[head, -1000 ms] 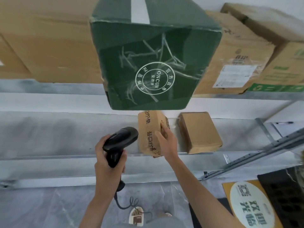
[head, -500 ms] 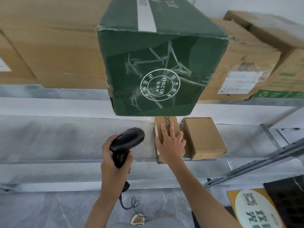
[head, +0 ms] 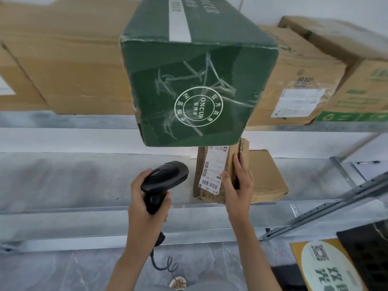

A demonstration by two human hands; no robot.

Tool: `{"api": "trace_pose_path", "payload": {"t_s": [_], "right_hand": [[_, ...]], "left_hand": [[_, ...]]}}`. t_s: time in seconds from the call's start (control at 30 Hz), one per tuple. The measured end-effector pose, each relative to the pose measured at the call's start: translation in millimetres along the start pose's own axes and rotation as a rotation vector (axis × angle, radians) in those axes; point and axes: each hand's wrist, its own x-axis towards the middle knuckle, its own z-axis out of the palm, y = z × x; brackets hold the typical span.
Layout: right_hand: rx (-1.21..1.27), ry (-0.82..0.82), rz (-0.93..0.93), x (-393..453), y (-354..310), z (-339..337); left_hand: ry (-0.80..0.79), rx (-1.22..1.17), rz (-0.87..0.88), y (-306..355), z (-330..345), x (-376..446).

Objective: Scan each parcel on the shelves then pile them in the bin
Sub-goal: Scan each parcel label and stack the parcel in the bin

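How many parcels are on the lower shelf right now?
2: a small labelled parcel held by the right hand, and a plain brown parcel behind it. The green box may hide others.

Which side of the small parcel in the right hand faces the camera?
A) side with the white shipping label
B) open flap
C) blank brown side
A: the white shipping label with barcodes shows on the small parcel gripped by the right hand.
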Motion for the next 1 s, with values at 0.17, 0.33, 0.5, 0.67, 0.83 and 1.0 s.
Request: {"api": "trace_pose_path", "payload": {"t_s": [0.17, 0.33, 0.5, 0.67, 0.83, 1.0], "right_hand": [[0.071, 0.078, -0.029, -9, -4, -6], [0.104, -0.005, -0.032, -6, -2, -12], [0.101, -0.18, -0.036, 8, -8, -25], [0.032, -0.292, -0.049, 13, -12, -35], [0.024, -0.318, -0.053, 9, -17, -37], [0.044, -0.328, -0.047, 6, -17, -42]], "left_hand": [[-0.048, -0.007, 0.019, 2, 10, -9], [-0.131, 0.091, 0.037, -7, 7, -10], [-0.357, 0.416, 0.208, -4, -19, 19], [-0.455, 0.645, 0.446, 11, -37, 52], [-0.564, 0.743, 0.602, 16, -42, 62], [-0.579, 0.76, 0.67, 12, -41, 60]]}}
